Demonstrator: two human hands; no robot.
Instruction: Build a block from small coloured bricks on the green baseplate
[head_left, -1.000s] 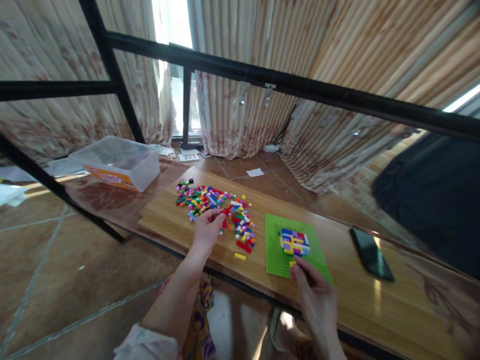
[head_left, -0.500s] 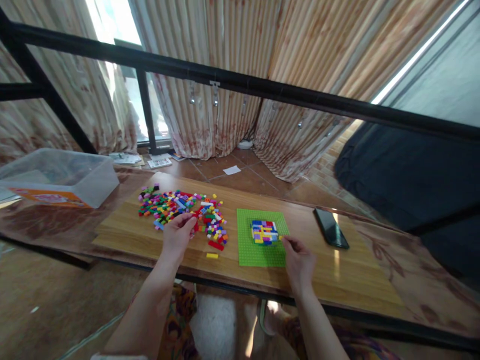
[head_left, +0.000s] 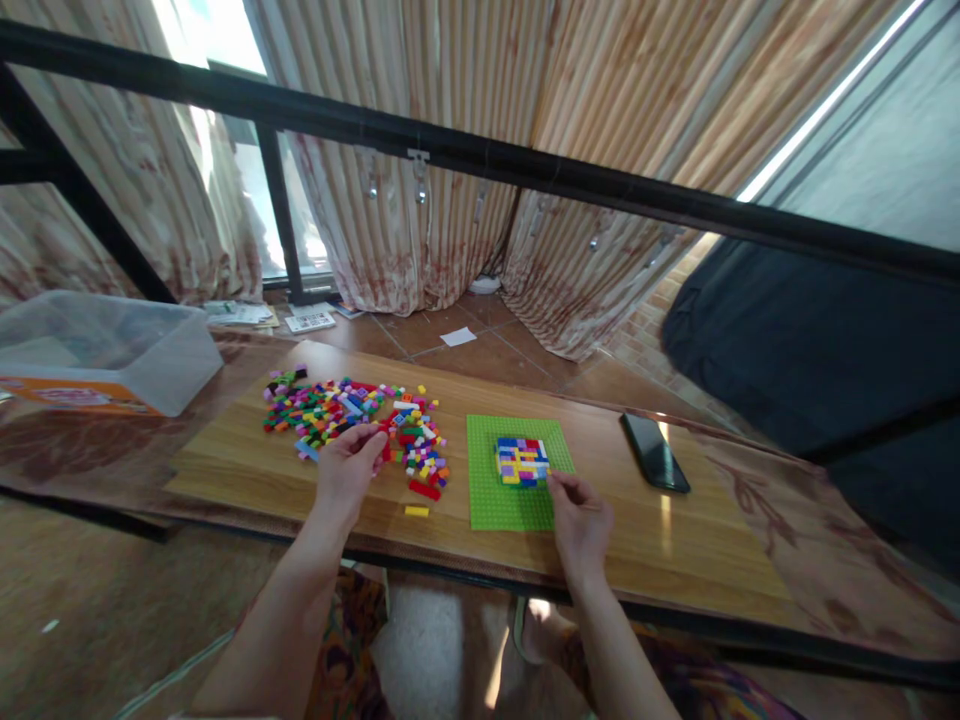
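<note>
The left hand (head_left: 346, 465) is off to the left of the board (head_left: 486, 508), thumb and forefinger brought together in a pinch, their tips pointing toward the board. Its wrist runs nearly straight into the bare left forearm (head_left: 289, 605), which slants up from the board's near left. The right hand (head_left: 583, 520) is at the board's right edge — fingers curled, thumb and forefinger pinched. The right forearm (head_left: 619, 640) — bare too — slants in from the board's near right.
</note>
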